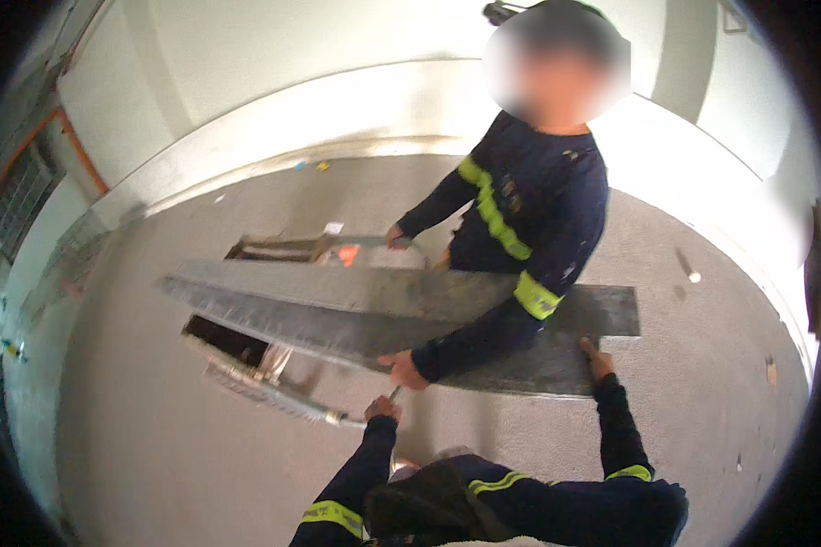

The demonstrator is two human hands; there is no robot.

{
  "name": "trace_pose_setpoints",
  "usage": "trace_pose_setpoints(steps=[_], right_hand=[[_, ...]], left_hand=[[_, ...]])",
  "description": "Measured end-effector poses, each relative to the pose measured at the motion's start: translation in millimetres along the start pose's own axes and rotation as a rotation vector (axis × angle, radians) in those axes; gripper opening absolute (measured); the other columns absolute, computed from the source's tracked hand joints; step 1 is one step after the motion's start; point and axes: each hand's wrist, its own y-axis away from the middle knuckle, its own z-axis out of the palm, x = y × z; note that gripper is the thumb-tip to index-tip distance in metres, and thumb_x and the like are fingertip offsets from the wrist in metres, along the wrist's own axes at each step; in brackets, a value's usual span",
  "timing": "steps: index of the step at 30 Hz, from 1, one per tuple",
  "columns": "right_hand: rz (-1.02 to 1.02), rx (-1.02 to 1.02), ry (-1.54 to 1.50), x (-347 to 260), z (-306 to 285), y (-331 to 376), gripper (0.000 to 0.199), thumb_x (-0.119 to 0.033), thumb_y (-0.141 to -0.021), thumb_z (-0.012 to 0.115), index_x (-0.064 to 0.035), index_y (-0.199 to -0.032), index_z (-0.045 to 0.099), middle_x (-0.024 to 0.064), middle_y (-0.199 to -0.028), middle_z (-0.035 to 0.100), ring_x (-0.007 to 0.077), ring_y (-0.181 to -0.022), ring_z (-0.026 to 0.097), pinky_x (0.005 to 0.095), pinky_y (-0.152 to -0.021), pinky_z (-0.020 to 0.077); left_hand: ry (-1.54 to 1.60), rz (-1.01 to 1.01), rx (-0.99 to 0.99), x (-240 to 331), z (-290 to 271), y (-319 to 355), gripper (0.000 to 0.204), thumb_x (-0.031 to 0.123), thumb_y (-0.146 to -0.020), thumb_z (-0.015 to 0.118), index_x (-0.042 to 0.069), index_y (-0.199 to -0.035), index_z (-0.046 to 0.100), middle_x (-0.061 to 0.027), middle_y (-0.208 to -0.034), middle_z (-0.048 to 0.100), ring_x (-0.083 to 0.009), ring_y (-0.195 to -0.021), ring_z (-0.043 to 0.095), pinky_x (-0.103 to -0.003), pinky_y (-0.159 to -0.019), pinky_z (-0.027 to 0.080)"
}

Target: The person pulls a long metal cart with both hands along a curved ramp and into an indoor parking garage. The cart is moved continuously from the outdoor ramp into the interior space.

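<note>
A long grey metal panel with a lengthwise bend or seam spans the middle, tapering to the far left. My right hand grips its near right edge, thumb on top. My left hand is closed at the end of a grey tube, below the panel's near edge; a thin piece sticks up from the fist. Close by, a co-worker's hand holds that edge. The co-worker's other hand is at another grey tube on the far side.
A co-worker in dark clothing with yellow bands stands across the panel. Under it are an open box-like frame and a similar one behind. Small scraps lie on the grey floor. A white wall curves behind; an orange pipe runs at left.
</note>
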Motion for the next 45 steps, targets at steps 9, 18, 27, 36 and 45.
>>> trace_pose_setpoints(steps=[9,18,27,36,45], right_hand=[[0.07,0.062,0.133,-112,20,-31,0.089,-0.071,-0.059,0.057,0.0145,-0.084,0.059,0.0213,-0.082,0.062,0.025,-0.081,0.059,0.0353,-0.071,0.0425],[-0.012,-0.063,-0.066,-39,37,-80,0.066,-0.054,-0.076,0.053,0.0028,-0.109,0.055,0.0142,-0.1,0.059,0.0184,-0.09,0.054,0.0285,-0.082,0.0386],[0.125,-0.079,-0.363,-42,57,-35,0.074,-0.05,-0.07,0.064,0.0131,-0.106,0.052,0.0124,-0.097,0.059,0.0185,-0.087,0.055,0.0291,-0.082,0.0408],[0.13,-0.091,-0.106,-22,120,-36,0.068,-0.051,-0.077,0.054,-0.0006,-0.122,0.045,0.0075,-0.118,0.05,0.0174,-0.104,0.048,0.0285,-0.091,0.0346],[-0.103,-0.151,-0.059,-6,153,-90,0.072,-0.058,-0.081,0.041,-0.002,-0.126,0.037,0.0109,-0.124,0.044,0.0186,-0.111,0.043,0.0307,-0.093,0.0328]], left_hand=[[-0.113,0.124,0.136,-31,-67,-68,0.026,0.026,-0.071,0.05,0.005,-0.082,0.061,-0.0179,-0.082,0.061,-0.0339,-0.079,0.06,-0.043,-0.071,0.048],[0.184,-0.008,0.109,38,-77,-67,0.02,0.026,-0.07,0.049,0.007,-0.074,0.056,-0.0103,-0.078,0.06,-0.0309,-0.072,0.058,-0.044,-0.064,0.046],[0.203,-0.014,-0.048,12,-103,-42,0.026,0.025,-0.074,0.046,0.009,-0.089,0.059,-0.0113,-0.092,0.062,-0.029,-0.087,0.059,-0.039,-0.074,0.047],[0.111,-0.061,0.072,-60,-17,-109,0.027,0.023,-0.07,0.051,0.008,-0.089,0.063,-0.0157,-0.089,0.062,-0.0308,-0.083,0.061,-0.043,-0.072,0.049],[-0.008,0.132,0.106,-22,-1,-124,0.029,0.023,-0.072,0.048,0.006,-0.091,0.061,-0.0134,-0.083,0.063,-0.0292,-0.078,0.062,-0.042,-0.065,0.049]])
